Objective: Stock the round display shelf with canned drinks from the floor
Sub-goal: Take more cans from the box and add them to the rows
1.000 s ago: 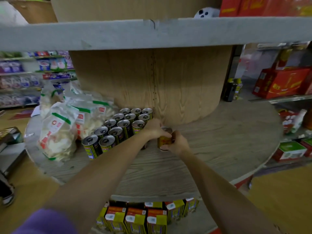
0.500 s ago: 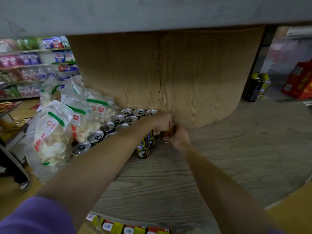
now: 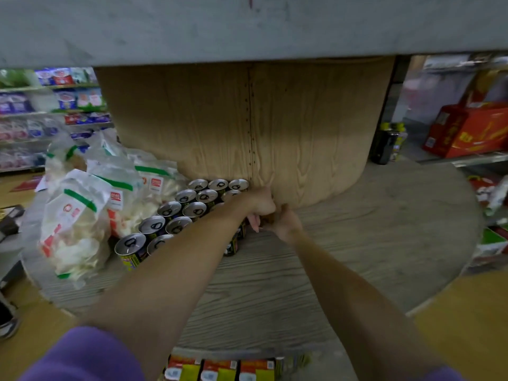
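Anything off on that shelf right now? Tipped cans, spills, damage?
Nothing stands out. The cans stand upright in tidy rows on the round shelf, next to the snack bags. No spill or damage shows. Both hands, left hand and right hand, meet by the wooden core, hiding whatever they hold.

Cans (image 3: pixel 176 215) on shelf (image 3: pixel 343 243), bags (image 3: pixel 79 215) left, btwn bags & core (image 3: pixel 247 133).

Grey wood-grain shelf (image 3: pixel 357 243) around a tan wood-grain core (image 3: pixel 220 127). Cans (image 3: pixel 154 226) have silver tops and black-and-yellow sides. Bags (image 3: pixel 74 215) are clear-white with green bands and red labels. Boxes (image 3: pixel 217 369) below look red-orange over yellow. Purple sleeve (image 3: pixel 85 356).
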### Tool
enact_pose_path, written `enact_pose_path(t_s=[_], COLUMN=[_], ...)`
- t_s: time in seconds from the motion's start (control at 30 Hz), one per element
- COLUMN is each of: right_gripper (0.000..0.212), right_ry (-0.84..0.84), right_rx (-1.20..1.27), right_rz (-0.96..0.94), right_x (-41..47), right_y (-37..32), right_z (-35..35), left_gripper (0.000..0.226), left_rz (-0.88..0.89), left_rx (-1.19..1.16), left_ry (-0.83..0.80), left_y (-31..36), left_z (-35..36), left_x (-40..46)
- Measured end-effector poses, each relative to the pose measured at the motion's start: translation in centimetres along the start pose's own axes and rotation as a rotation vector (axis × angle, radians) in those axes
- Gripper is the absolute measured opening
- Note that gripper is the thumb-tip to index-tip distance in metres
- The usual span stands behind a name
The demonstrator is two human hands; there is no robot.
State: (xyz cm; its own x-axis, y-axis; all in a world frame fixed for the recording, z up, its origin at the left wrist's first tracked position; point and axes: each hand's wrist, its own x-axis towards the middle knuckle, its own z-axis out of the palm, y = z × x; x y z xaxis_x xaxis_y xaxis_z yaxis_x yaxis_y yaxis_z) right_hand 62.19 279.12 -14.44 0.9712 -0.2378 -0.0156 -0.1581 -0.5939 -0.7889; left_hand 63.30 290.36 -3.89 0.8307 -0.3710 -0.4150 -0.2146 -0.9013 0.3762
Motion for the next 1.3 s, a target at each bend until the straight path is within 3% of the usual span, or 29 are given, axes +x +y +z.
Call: enact_pose_path(t_s=[0.03, 0.13, 0.2, 0.27, 0.4, 0.6, 0.87, 1.03, 1.3], right_gripper=[0.076, 0.060, 0.046, 0.034, 0.025, 0.028, 0.017, 0.013, 0.018], right_ry=[0.020, 0.065, 0.113, 0.147, 0.271, 0.403, 0.372, 0.321, 0.232], right_rx=[0.003, -0.093, -0.124, -0.085, -0.027, 0.008, -0.059, -0.055, 0.042], right_rz=[-0.001, 0.010, 0.036, 0.097, 0.181, 0.352, 0.549, 0.600, 0.748], right_x=[-0.7, -3.5, -5.7, -8.6, -16.4, -28.8, -37.6, -40.4, -41.6], right_y=[0.4, 2.1, 3.3, 4.6, 7.3, 11.0, 16.6, 20.4, 32.6], right_z=[-0.5, -2.5, -4.0, -5.4, -8.4, -11.5, -11.0, -9.9, -6.2], left_gripper=[0.021, 0.026, 0.021, 0.013, 0.032, 0.031, 0.011, 0.015, 0.018], left_rz=[0.040, 0.213, 0.297, 0.324, 0.368, 0.442, 0.524, 0.428, 0.218], left_rx=[-0.058, -0.272, -0.374, -0.503, -0.591, -0.750, -0.388, -0.331, -0.258], left_ry=[0.007, 0.292, 0.349, 0.266, 0.177, -0.062, -0.236, -0.270, -0.204], left_y=[0.0, 0.8, 1.4, 1.9, 4.0, 8.6, 7.7, 6.5, 6.5], left_z=[0.5, 2.1, 3.4, 5.3, 10.8, 20.3, 30.1, 35.2, 46.3], left_x=[-0.5, -1.6, -2.5, -3.4, -5.5, -10.3, -13.3, -12.7, -9.2])
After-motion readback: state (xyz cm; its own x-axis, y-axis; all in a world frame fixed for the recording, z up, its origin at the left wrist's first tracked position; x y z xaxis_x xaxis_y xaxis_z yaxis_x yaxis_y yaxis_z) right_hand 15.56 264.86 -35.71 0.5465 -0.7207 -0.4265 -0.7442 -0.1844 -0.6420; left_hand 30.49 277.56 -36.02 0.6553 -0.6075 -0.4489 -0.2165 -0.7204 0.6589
